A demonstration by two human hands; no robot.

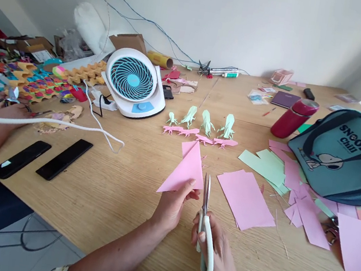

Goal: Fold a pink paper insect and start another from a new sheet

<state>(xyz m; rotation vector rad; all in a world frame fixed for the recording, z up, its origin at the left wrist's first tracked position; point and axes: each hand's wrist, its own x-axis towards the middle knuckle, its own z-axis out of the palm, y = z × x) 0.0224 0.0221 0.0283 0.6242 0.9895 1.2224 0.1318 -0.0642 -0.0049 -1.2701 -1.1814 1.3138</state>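
Observation:
A folded sheet of pink paper (183, 172) is pinched in my left hand (173, 204), thumb on top and fingers beneath. Its folded layers form a pointed triangle, with a strip sticking out at the top. My right hand (217, 250) grips white-handled scissors (207, 243) whose blades point up, just right of the paper and nearly closed. Blades and paper look close, but I cannot tell if they touch. Beyond the paper stand several pale green folded paper figures (207, 122) and a row of pink folded paper figures (203, 139). Right of the scissors lie pink paper sheets (245, 199).
Pink and green offcuts (296, 180) lie before a teal bag (351, 152) and a red flask (293, 118). A white fan (134, 83) stands back left, with a white cable (49, 125) and two phones (65, 159) nearer. At far left, another person's hands (7, 112) hold scissors.

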